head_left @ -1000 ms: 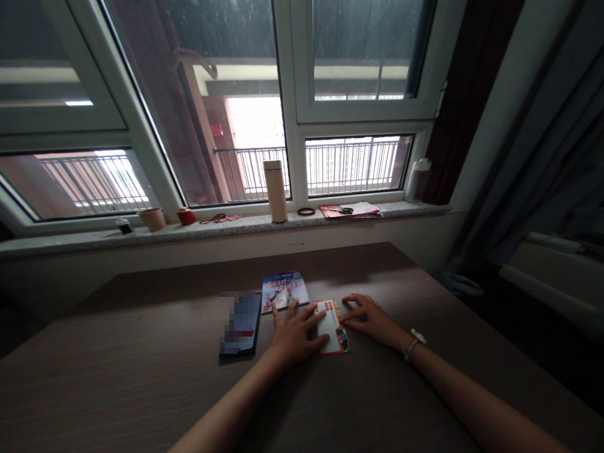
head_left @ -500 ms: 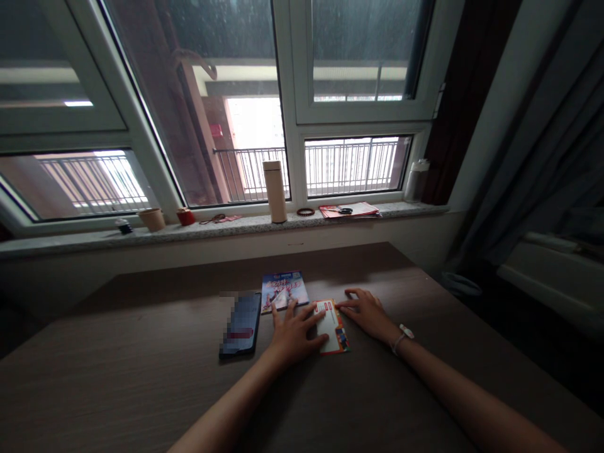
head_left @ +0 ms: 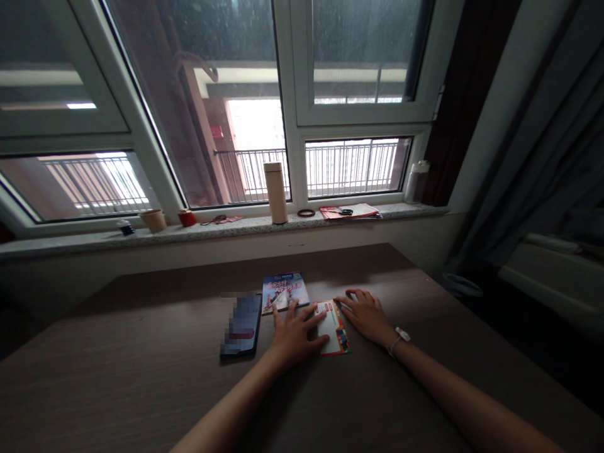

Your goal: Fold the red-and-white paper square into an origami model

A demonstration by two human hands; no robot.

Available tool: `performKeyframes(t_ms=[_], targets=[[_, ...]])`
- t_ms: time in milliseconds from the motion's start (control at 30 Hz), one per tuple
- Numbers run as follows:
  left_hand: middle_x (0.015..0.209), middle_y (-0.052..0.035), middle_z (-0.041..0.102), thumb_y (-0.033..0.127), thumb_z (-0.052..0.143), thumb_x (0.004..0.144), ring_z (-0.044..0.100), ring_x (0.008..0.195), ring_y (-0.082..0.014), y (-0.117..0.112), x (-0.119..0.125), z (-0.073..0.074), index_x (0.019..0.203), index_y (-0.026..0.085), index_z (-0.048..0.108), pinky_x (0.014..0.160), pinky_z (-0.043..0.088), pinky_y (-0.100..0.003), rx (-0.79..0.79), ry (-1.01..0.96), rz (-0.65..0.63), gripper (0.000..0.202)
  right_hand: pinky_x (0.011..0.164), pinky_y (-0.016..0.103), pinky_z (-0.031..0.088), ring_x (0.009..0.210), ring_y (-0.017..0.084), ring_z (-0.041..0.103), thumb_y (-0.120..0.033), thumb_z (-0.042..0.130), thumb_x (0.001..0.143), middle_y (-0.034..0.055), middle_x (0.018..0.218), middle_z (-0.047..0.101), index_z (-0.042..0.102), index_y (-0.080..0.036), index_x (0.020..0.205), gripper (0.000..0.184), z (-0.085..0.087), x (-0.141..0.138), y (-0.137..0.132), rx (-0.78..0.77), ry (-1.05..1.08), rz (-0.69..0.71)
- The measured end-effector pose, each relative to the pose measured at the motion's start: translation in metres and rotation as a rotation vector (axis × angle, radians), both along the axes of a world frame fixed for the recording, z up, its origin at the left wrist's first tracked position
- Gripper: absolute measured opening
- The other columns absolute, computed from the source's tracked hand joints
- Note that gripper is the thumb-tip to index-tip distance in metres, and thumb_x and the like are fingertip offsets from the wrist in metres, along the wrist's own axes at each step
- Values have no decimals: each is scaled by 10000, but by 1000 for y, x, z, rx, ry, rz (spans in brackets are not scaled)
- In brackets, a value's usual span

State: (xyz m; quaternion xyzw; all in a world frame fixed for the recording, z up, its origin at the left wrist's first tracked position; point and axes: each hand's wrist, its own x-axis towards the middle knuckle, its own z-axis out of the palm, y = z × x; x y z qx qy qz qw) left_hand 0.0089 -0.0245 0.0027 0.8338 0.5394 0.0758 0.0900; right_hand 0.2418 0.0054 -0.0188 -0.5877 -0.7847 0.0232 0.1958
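A white card with an orange border [head_left: 334, 327] lies flat on the dark wooden table [head_left: 141, 377]. My left hand [head_left: 293, 333] rests spread on its left part, fingers apart and pressing down. My right hand [head_left: 365, 313] lies flat at the card's right edge, fingertips touching its upper right corner. A white band is on my right wrist. Just beyond the left hand lies a blue and red printed booklet [head_left: 284, 291]. A black phone [head_left: 241, 326] lies to the left of my left hand.
On the stone windowsill [head_left: 70, 238] stand a beige flask [head_left: 276, 191], a paper cup [head_left: 153, 219], a small red pot [head_left: 187, 218], a bracelet [head_left: 306, 212] and red papers [head_left: 350, 211]. A dark curtain [head_left: 533, 157] hangs at the right.
My right hand has slid left along the table toward the card, from just beside it to touching its upper right corner. The left hand and the card have stayed put.
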Motion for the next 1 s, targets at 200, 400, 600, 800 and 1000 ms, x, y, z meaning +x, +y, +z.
performKeyframes(t_ms=[200,400,600,800,1000], targets=[[1547,90,373,713,467,842,117,1462,-429,0,0,2,1385,532,424,991,-238,-766,-2,-7,-8,575,1083,512,295,1269,268,426,-490,419,966,36,1340,518,539,-472,1304,359,-1,5,1,-10,37,55],[1545,81,379,719,462,839,124,1460,-434,0,0,3,1389,528,419,995,-218,-777,3,18,-10,584,1090,505,285,1264,265,429,-464,472,948,33,1328,524,608,-463,1234,317,1,2,-1,-3,49,38],[1541,83,384,730,445,840,124,1460,-437,0,0,3,1392,530,415,993,-222,-777,4,19,-14,588,1098,499,276,1258,262,440,-499,517,919,28,1315,536,627,-469,1208,311,2,0,-1,-18,72,18],[1540,83,386,736,443,834,142,1457,-434,1,-1,2,1392,537,408,995,-212,-781,15,34,-14,593,1102,488,273,1280,266,422,-550,559,876,25,1338,522,633,-473,1204,345,1,4,4,-66,91,36],[1528,79,408,738,461,825,139,1458,-429,2,-1,2,1375,521,447,991,-241,-765,19,12,-13,592,1125,472,253,1321,283,393,-602,639,788,37,1410,479,615,-444,1248,487,6,12,5,-157,104,93]])
